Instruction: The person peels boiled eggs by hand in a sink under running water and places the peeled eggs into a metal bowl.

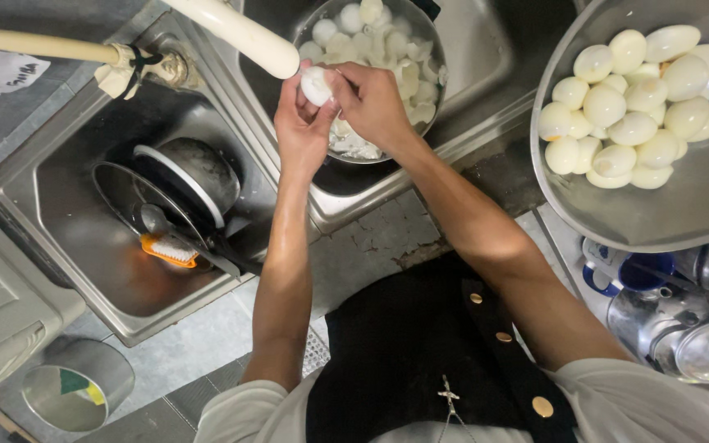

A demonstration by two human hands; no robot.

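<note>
Over the sink's right basin, we hold a boiled egg (316,85) pinched between left hand (301,131) and right hand (373,102) above the shell-filled steel bowl (435,49); wet fingers, we judge, could let it slip.

Left hand (301,131) and right hand (371,102) hold egg (316,85).

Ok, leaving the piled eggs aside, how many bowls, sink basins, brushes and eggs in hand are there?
Round steel bowls holding eggs: 2, sink bowl and right bowl
Steel sink basins: 2, left basin and right basin
Orange-handled scrub brush: 1
White boiled egg between left hand and right hand: 1
Total: 6
</note>
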